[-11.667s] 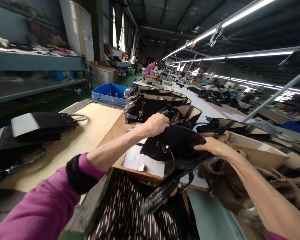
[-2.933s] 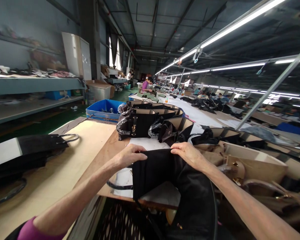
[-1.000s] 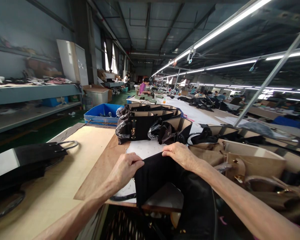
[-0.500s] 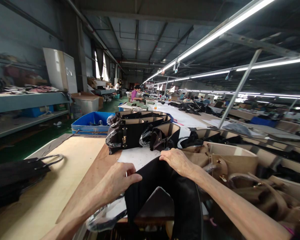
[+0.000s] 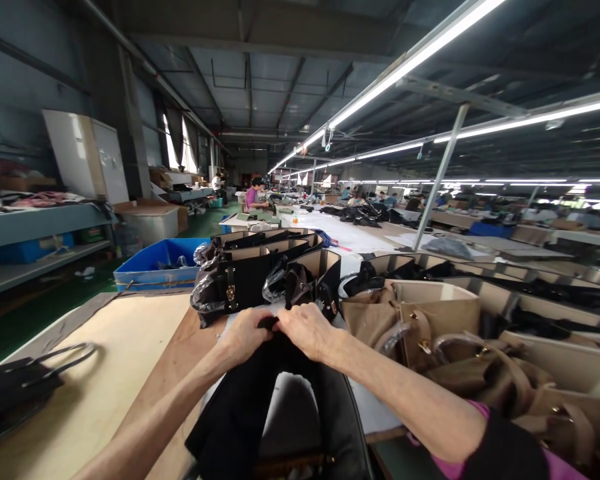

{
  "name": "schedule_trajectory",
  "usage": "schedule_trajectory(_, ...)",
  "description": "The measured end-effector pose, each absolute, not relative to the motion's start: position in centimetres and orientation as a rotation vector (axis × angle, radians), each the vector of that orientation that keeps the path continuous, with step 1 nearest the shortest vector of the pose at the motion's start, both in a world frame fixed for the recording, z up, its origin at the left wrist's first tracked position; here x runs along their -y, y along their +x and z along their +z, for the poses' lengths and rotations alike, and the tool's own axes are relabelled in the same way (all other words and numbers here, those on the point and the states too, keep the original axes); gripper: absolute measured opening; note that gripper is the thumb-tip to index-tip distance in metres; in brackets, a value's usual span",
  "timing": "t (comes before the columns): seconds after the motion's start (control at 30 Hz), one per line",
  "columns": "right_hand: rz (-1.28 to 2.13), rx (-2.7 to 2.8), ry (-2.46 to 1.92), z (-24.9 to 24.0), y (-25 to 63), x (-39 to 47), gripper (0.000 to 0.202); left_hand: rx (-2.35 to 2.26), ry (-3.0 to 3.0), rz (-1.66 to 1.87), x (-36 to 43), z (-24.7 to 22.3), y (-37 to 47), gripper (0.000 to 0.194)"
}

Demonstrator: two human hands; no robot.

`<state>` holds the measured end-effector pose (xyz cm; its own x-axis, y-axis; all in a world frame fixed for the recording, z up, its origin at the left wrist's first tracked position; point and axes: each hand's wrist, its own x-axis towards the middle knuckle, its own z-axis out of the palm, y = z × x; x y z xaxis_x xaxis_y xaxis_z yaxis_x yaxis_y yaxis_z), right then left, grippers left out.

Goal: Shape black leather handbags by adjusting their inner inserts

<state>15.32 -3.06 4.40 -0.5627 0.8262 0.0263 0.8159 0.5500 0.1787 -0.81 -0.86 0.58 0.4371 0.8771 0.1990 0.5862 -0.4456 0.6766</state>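
Note:
A black bag lies in front of me at the bottom centre, its near part cut off by the frame. My left hand pinches the far edge of its black material. Right beside it, my right hand is closed on the same edge, and the two hands nearly touch. A pale-edged dark panel shows in the middle of the bag. Just beyond my hands stand black bags with plastic-wrapped handles.
Tan bags crowd the right side. A blue bin stands past the light board on the left, where another dark bag lies. A person in purple is farther back.
My left hand has closed on the black material and come beside my right hand. The far edge is now bunched between them. The view has turned slightly right.

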Motion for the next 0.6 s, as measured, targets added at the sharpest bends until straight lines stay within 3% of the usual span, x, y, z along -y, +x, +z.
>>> schedule_trajectory(0.17, 0.222, -2.645, 1.505, 3.8, 19.3, 4.3, 0.037, -1.271, 2.168, 0.599, 1.0, 0.6, -1.0, 0.027)
schedule_trajectory(0.33, 0.232, -2.580, 1.726, 2.6, 21.3, 5.3, 0.025, -1.315, 2.301, 0.514, 1.4, 1.8, 0.0, 0.026)
schedule_trajectory(0.6, 0.079, -2.623, 1.762, 3.5, 20.2, 6.0, 0.023, -1.509, 2.719, 0.245, 1.4, 3.4, 2.0, 0.027)
